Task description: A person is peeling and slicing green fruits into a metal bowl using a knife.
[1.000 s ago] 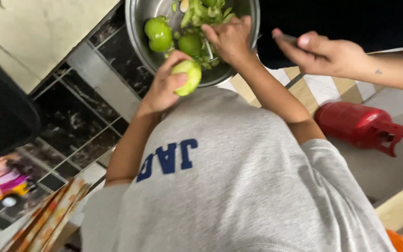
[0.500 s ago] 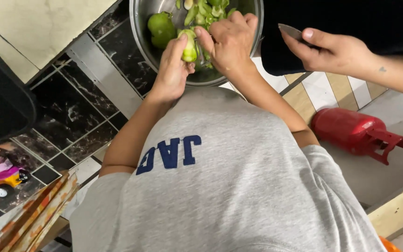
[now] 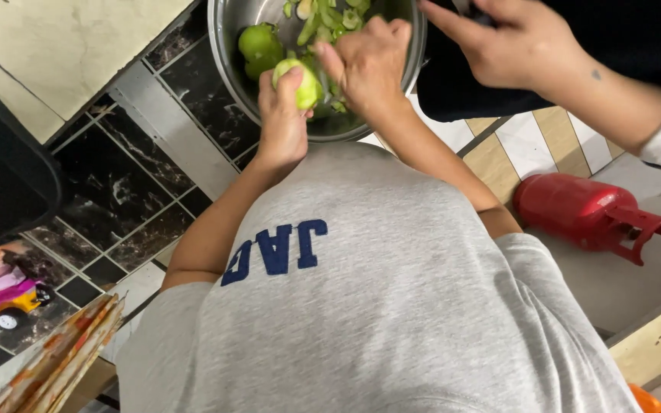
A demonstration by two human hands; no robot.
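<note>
Head view, looking down a grey shirt. Left hand [image 3: 283, 126] wraps a pale green fruit [image 3: 300, 82] at the near rim of a steel bowl [image 3: 227, 53]. Right hand [image 3: 369, 65] curled against the fruit; what it grips, cannot tell. Green fruits [image 3: 258, 46] and peelings in bowl. Another person's hand [image 3: 518, 46] just right; red gas cylinder [image 3: 583, 214] on floor.

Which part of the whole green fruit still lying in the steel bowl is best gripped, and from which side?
Grip the whole green fruit across its rounded middle, fingers on opposite sides, coming from above through the open top of the steel bowl. It lies against the bowl's left wall, so that side is blocked; the left hand holding the half-peeled fruit crowds the near side.
</note>
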